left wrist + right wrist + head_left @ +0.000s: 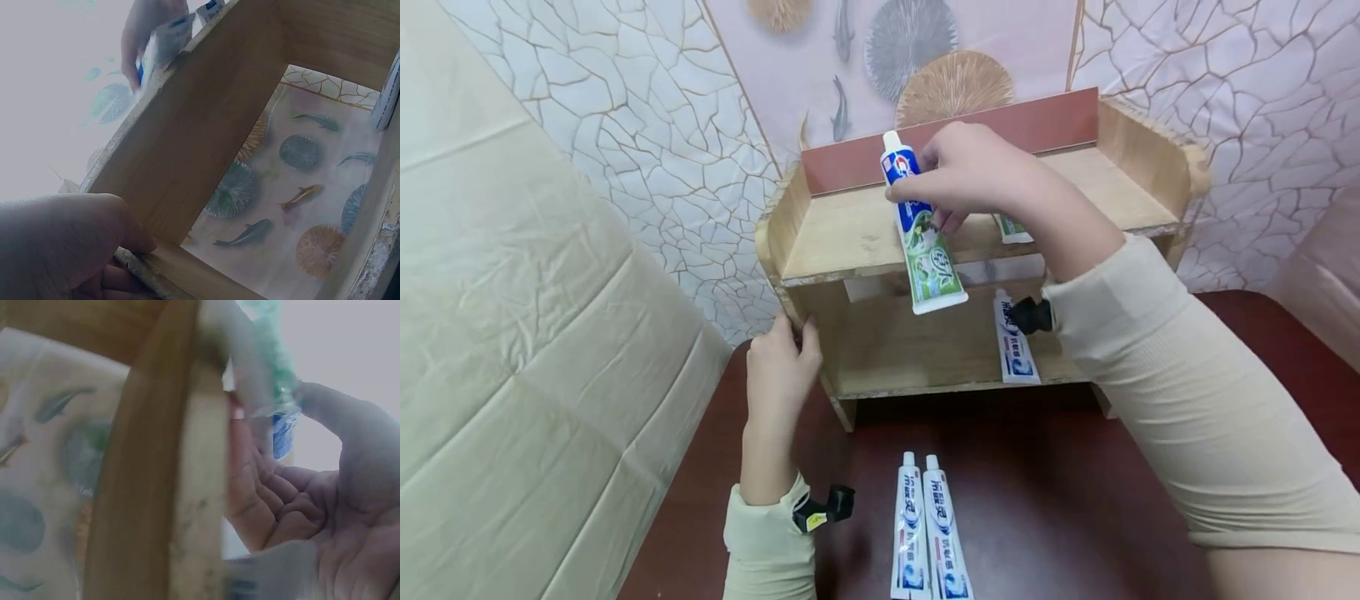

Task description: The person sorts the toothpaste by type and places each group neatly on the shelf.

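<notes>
My right hand (pixel 973 175) pinches a blue, white and green toothpaste tube (pixel 928 258) between thumb and fingers. The tube tilts over the upper board of a small wooden shelf (pixel 850 225), its white cap toward the back. In the right wrist view the same tube (pixel 285 431) shows between thumb and fingers, close to the blurred shelf edge. My left hand (pixel 778 367) grips the left side panel of the shelf. The left wrist view shows the left thumb (pixel 134 234) lying over the panel edge, the other fingers partly hidden beneath.
Another green-ended tube (pixel 1015 229) lies on the upper board, mostly hidden behind my right arm. A white and blue toothpaste tube (pixel 1017 346) lies on the lower board (pixel 917 350). Two more white tubes (pixel 910 533) lie side by side on the dark red table (pixel 1045 508) in front.
</notes>
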Action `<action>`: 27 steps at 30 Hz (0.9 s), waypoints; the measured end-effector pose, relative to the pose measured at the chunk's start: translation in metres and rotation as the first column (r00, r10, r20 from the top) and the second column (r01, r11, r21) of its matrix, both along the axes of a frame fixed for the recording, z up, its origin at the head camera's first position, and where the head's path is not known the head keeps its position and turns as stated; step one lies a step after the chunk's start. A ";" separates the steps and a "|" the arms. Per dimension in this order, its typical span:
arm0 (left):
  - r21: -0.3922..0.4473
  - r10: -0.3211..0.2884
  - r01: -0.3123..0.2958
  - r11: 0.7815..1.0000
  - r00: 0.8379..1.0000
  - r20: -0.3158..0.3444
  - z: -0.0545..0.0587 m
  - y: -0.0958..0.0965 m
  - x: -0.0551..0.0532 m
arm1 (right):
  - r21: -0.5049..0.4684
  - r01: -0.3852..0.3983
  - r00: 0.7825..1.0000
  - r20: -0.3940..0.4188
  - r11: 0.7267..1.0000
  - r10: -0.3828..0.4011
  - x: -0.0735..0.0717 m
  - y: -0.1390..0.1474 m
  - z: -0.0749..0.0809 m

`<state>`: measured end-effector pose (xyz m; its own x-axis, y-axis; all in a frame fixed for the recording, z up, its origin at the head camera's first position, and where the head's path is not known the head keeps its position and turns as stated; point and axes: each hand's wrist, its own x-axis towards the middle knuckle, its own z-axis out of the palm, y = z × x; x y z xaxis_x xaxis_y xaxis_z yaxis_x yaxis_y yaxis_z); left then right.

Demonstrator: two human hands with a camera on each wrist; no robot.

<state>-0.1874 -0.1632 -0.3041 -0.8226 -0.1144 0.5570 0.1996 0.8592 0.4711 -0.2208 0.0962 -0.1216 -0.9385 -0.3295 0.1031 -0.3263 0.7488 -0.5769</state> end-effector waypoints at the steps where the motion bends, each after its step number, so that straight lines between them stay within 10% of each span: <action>1: 0.002 -0.004 0.004 1.000 1.000 0.002 -0.001 0.000 0.000 | -0.004 0.013 1.000 0.024 1.000 -0.013 -0.006 0.000 0.000; 19: 0.003 0.033 -0.033 0.999 0.999 0.001 -0.002 -0.002 0.000 | 0.217 0.117 0.985 0.100 0.969 -0.142 -0.056 -0.006 0.012; 27: 0.004 0.022 -0.022 1.000 1.000 -0.001 -0.001 -0.001 -0.001 | 0.287 0.144 0.983 0.072 0.947 -0.172 -0.050 -0.005 0.002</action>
<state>-0.1880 -0.1647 -0.3050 -0.8190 -0.1345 0.5578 0.1812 0.8617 0.4740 -0.2710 0.0910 -0.1195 -0.9818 -0.1790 -0.0638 -0.1447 0.9218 -0.3598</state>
